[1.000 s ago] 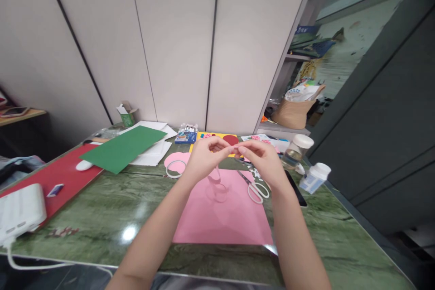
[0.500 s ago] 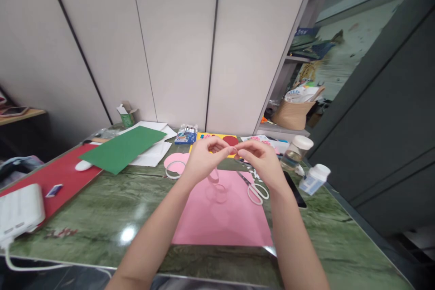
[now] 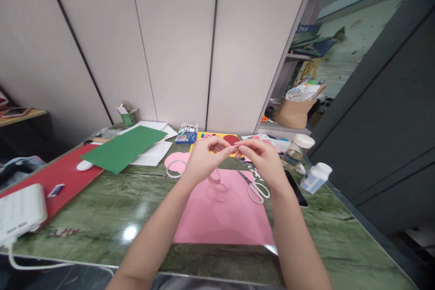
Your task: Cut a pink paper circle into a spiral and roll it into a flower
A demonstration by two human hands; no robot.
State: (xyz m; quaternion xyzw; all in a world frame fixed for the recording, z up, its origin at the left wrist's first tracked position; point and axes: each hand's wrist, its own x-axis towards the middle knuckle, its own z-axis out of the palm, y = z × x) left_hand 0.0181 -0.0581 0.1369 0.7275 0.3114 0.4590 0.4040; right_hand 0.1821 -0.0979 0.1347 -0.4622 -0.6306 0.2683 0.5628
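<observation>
Barely moved since a second ago: left hand and right hand raised mid-scene over the pink sheet. Fingers of both narrowed to a pinch, tips meeting on a curled pink paper strip, looped down below the left hand, above the sheet. Just right of the sheet, white-handled scissors on the green table. Farther right, a dark phone and a white bottle. Far left, a green sheet.

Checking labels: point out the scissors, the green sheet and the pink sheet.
scissors [image 3: 250, 184], head view, where the blades meet the white handles.
green sheet [image 3: 124, 148], head view, middle of its face.
pink sheet [image 3: 222, 222], head view, bare middle of its face.
</observation>
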